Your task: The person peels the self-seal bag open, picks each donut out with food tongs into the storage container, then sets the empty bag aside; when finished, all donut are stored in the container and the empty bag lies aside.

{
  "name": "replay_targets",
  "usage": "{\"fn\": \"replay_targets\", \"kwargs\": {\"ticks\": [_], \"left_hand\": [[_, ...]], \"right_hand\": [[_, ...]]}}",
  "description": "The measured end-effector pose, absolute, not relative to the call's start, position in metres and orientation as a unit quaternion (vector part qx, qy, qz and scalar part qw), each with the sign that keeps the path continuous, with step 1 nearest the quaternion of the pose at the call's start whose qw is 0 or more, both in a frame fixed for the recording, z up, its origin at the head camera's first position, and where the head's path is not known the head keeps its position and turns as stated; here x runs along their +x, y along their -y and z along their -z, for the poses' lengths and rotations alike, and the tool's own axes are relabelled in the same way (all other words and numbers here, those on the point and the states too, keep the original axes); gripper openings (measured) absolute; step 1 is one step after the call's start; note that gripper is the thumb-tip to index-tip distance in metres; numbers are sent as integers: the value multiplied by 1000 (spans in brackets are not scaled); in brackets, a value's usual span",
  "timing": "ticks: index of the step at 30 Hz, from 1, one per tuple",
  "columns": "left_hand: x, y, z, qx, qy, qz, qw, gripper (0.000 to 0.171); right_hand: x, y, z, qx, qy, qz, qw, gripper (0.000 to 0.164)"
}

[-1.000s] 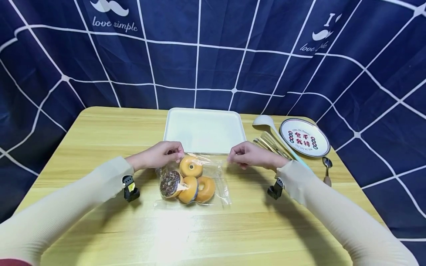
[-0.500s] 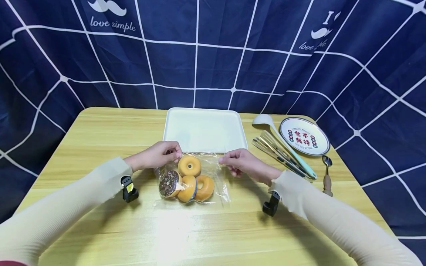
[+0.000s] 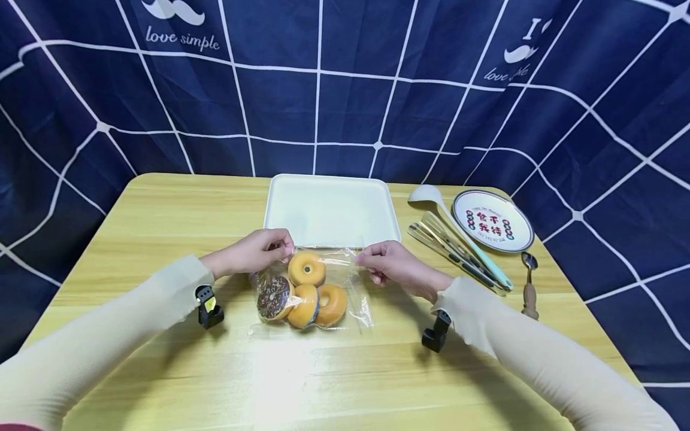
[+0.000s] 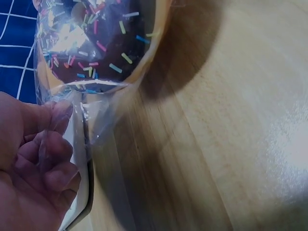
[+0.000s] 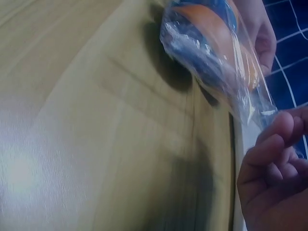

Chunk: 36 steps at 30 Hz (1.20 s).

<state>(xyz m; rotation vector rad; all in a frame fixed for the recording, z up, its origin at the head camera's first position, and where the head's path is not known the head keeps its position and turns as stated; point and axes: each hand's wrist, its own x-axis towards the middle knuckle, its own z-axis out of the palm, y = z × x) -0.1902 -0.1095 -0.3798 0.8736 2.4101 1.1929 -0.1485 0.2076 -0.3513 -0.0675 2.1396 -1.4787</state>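
A clear plastic bag [image 3: 360,305] with several doughnuts in it hangs between my hands over the near side of the white tray. Inside, the chocolate doughnut with sprinkles [image 3: 274,297] is at the left, and a plain ring doughnut [image 3: 306,268] sits on top. Two more orange-brown ones lie below and to the right, one tipped on its side [image 3: 304,306]. My left hand [image 3: 261,251] pinches the bag's upper left corner; film shows between thumb and finger in the left wrist view. The upper right corner is pinched by my right hand [image 3: 396,264], its other fingers curled.
Behind the bag lies a white tray [image 3: 331,209]. To the right are a ladle [image 3: 428,194] with a pale green handle, metal kitchen utensils [image 3: 444,239], a round plate [image 3: 493,221] with red lettering, and a spoon [image 3: 530,293] with a wooden handle. A blue curtain encloses the table.
My right hand has moved left and slightly nearer, from beside the bag onto its upper right corner, and grips it. The left hand and the doughnuts have hardly moved.
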Motion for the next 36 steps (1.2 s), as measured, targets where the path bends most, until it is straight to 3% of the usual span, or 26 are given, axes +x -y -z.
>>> {"fn": "replay_targets", "kwargs": {"ticks": [22, 36], "left_hand": [[-193, 112, 380, 314, -830, -429, 168, 11], [-191, 114, 381, 305, -835, -429, 161, 10]], "right_hand": [[-157, -236, 350, -31, -777, 536, 327, 17], [-144, -225, 348, -23, -757, 552, 349, 34]]}}
